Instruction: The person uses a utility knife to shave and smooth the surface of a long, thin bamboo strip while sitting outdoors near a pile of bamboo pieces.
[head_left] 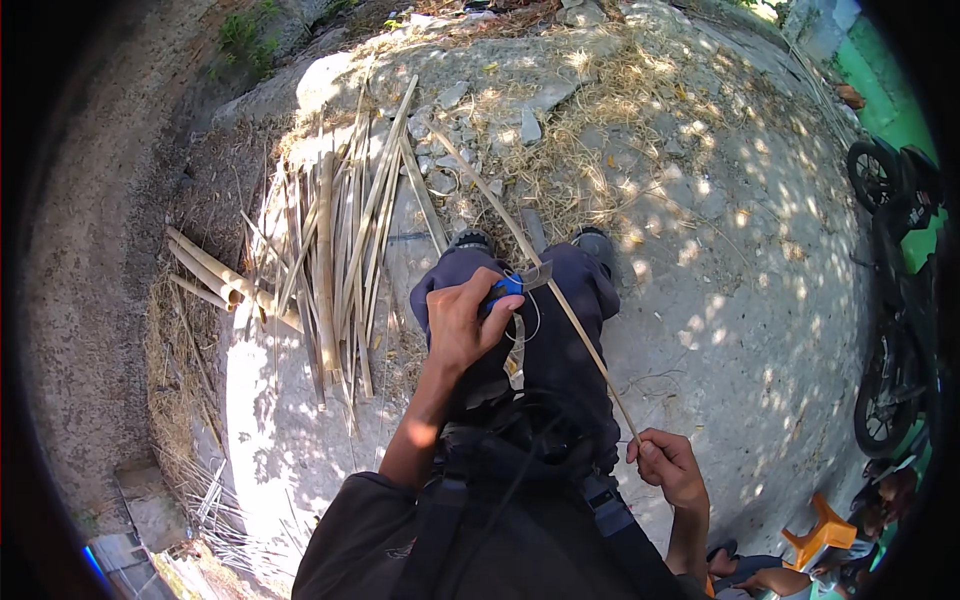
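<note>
Strip of bamboo, long & thin, runs diagonally from the rubble up top, across my knees, down to my right hand; it lies over my lap, touching the knife about midway. Right hand has its fingers curled tight round the strip's near end, low right, beside my hip. Left hand is wrapped shut on the knife's blue handle, thumb on top; grey blade sticks out to the right & meets the strip over my right knee. A pale shaving hangs in a curl just below the blade, on my dark trousers; shoes poke out beyond the knees.

Left of my legs: pile of split bamboo slats, fanned roughly upright in the frame, on pale concrete ground; a few whole short bamboo tubes lie crosswise at the pile's left edge, touching it. Dry grass & broken stones beyond the feet, dappled w/ shade. Thin offcuts scattered low left near a grey block.

Far right: motorbike parked at the frame's edge, green wall behind it; orange plastic stool low right, w/ another person next to it, mostly cut off; can't tell what they hold. No labels or signs I can make out.
</note>
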